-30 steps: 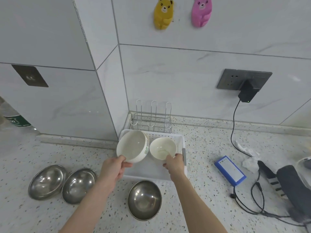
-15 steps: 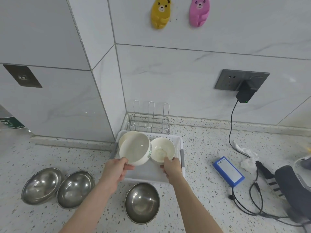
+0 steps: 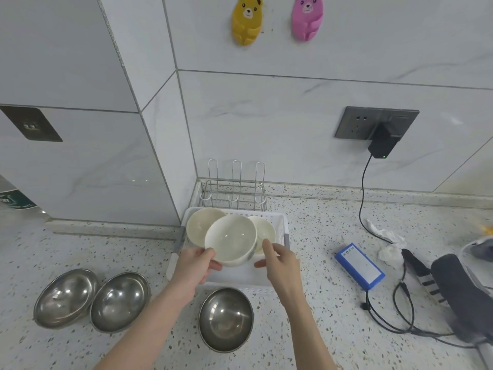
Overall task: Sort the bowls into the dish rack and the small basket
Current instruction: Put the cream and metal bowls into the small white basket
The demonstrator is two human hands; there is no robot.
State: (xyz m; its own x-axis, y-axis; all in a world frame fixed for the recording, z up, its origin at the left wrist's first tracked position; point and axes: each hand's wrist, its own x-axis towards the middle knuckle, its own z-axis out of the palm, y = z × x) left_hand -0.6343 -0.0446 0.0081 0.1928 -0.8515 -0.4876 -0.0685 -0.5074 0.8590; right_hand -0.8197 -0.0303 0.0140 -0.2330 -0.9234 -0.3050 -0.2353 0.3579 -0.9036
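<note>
My left hand (image 3: pixel 197 265) grips the lower left rim of a large white bowl (image 3: pixel 230 240), held tilted over the white small basket (image 3: pixel 286 231). A cream bowl (image 3: pixel 198 227) leans in the basket's left part. A smaller white bowl (image 3: pixel 266 231) rests in its right part, partly hidden behind the held bowl. My right hand (image 3: pixel 280 260) hovers at the held bowl's right edge with fingers apart and holds nothing. The wire dish rack (image 3: pixel 233 193) stands bare behind the basket, in the wall corner. Three steel bowls (image 3: pixel 65 296) (image 3: pixel 120 300) (image 3: pixel 225 319) sit on the counter in front.
A blue box (image 3: pixel 358 265), crumpled tissue (image 3: pixel 388 247) and black cables (image 3: pixel 394 316) lie to the right on the speckled counter. A charger (image 3: pixel 381 142) is plugged into the wall socket. A dark, blurred object (image 3: pixel 464 287) sits at the far right.
My left hand carried the large bowl rightward to the basket's middle, uncovering the cream bowl at the left. My right hand let go of the small bowl, which now rests in the basket.
</note>
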